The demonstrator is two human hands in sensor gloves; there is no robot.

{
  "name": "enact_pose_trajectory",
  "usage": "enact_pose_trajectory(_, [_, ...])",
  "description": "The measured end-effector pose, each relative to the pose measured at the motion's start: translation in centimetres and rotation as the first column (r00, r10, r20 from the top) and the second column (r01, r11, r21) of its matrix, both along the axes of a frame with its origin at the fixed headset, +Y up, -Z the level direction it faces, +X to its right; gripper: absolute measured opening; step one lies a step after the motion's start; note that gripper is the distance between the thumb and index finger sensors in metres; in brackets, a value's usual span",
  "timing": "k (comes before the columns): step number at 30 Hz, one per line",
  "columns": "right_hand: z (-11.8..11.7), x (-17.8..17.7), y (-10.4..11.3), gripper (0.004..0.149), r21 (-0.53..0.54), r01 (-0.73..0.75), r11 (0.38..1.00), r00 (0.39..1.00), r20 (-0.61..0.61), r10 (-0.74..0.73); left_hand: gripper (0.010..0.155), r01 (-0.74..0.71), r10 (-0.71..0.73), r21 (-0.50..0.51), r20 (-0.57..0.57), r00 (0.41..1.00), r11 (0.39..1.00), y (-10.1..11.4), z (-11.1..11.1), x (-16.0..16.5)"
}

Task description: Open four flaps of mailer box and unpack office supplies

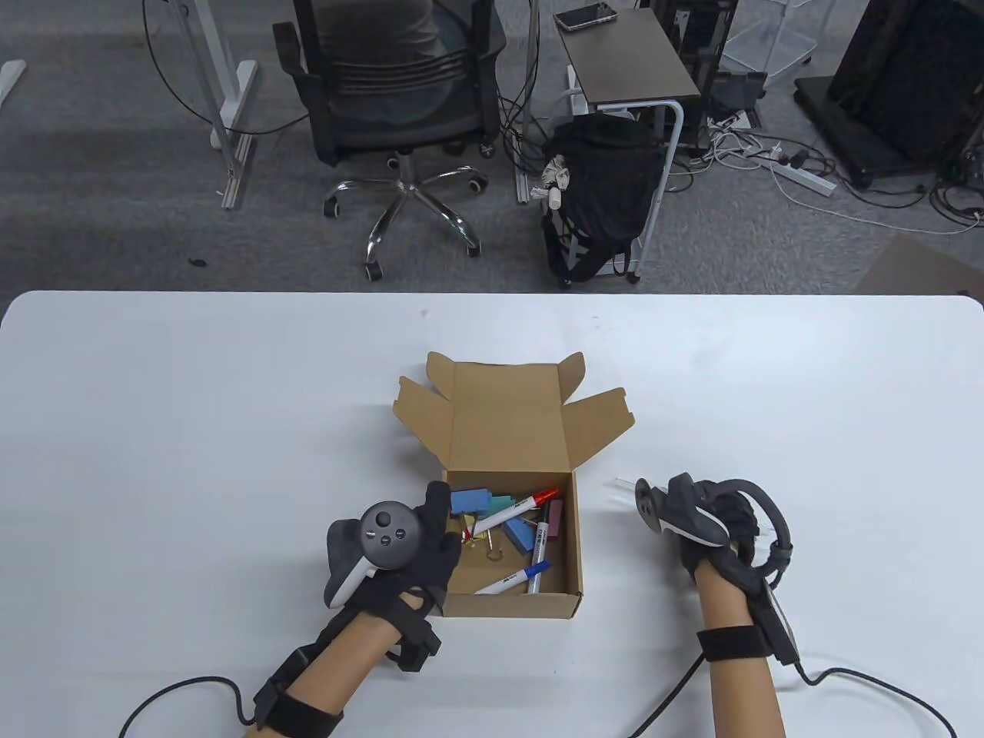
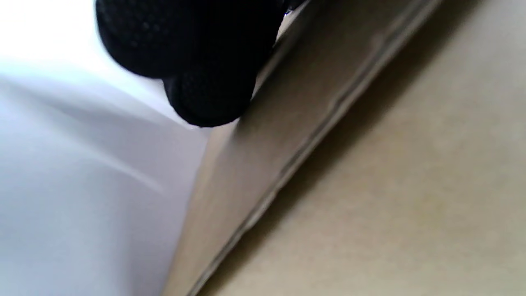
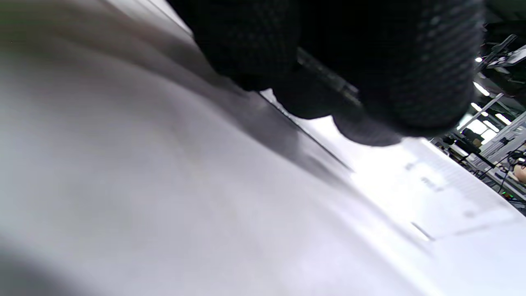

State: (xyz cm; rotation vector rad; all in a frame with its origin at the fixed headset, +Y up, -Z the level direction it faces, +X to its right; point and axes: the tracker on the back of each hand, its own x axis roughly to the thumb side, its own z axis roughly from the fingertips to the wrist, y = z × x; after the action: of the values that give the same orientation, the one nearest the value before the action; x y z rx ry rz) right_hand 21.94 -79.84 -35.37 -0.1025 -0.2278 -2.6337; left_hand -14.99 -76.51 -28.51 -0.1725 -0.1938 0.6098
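The brown mailer box (image 1: 511,607) stands open mid-table, its lid and side flaps (image 1: 507,415) folded back. Inside lie markers (image 1: 523,511), blue blocks (image 1: 470,501) and gold clips (image 1: 492,547). My left hand (image 1: 444,523) holds the box's left wall, thumb at the rim. In the left wrist view its fingertips (image 2: 205,82) press the cardboard wall (image 2: 308,123) from outside. My right hand (image 1: 692,519) is low over the table to the right of the box. It holds a clear ruler (image 3: 444,189), whose end shows past the tracker (image 1: 624,485).
The white table (image 1: 192,461) stretches wide on both sides of the box. Glove cables trail off the near edge (image 1: 884,680). Beyond the far edge stand an office chair (image 1: 400,84), a black backpack (image 1: 607,184) and a small side table (image 1: 623,61).
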Motion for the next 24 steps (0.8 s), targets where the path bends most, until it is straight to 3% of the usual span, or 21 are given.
enact_pose_trajectory(5, [0.6, 0.6, 0.0, 0.040, -0.028, 0.068, 0.997, 0.998, 0.017, -0.068, 0.072, 0.004, -0.004, -0.001, 0.000, 1.000, 1.000, 0.0, 0.0, 0.0])
enact_pose_trajectory(12, [0.9, 2.4, -0.2, 0.044, -0.005, 0.310, 0.951, 0.946, 0.097, -0.308, 0.072, 0.001, -0.001, -0.008, -0.004, 1.000, 1.000, 0.0, 0.0, 0.0])
enact_pose_trajectory(20, [-0.2, 2.6, -0.6, 0.052, -0.038, 0.349, 0.936, 0.928, 0.156, -0.339, 0.072, -0.004, 0.004, -0.013, 0.000, 1.000, 1.000, -0.1, 0.0, -0.1])
enact_pose_trajectory(24, [-0.3, 3.3, -0.7, 0.055, -0.031, 0.424, 0.905, 0.890, 0.197, -0.411, 0.072, -0.009, 0.009, -0.015, 0.001, 1.000, 1.000, -0.1, -0.1, -0.1])
